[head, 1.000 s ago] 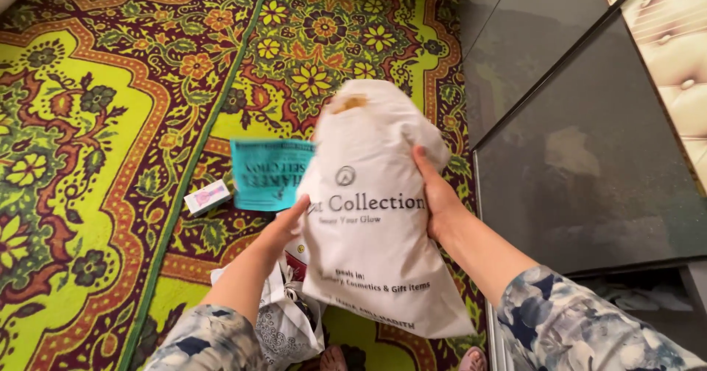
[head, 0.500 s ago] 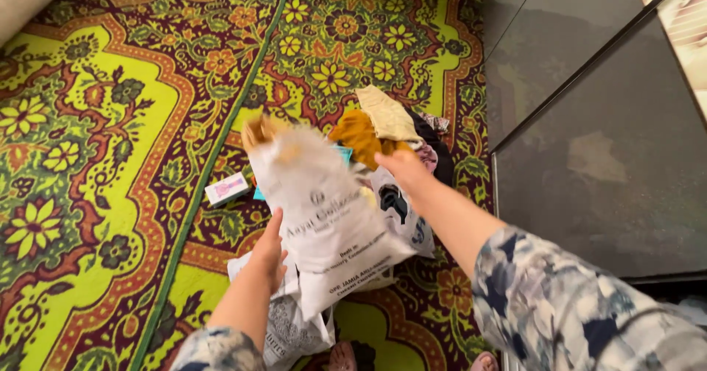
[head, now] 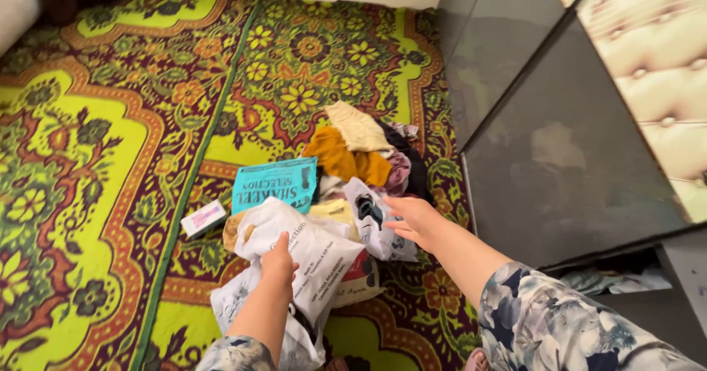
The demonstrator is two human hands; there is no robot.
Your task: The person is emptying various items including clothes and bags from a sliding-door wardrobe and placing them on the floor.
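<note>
Here we see a teal packet (head: 274,184), a small white box (head: 204,218) and a heap of clothes (head: 364,154) on the patterned carpet (head: 88,157), w/ a dark glossy cabinet (head: 560,157) at right. Our left hand (head: 278,262) is closed on the white plastic bag (head: 309,257), lying crumpled on other bags, long axis running upper-left to lower-right. Contents hidden. Our right hand (head: 414,220) is open, fingers spread, over a printed white bag (head: 375,227).

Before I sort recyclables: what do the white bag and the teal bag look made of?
White bag: thin, slightly glossy plastic by its look, crumpling softly under the left hand. Teal bag: flat and matte, paper or non-woven; I cannot tell which.
</note>
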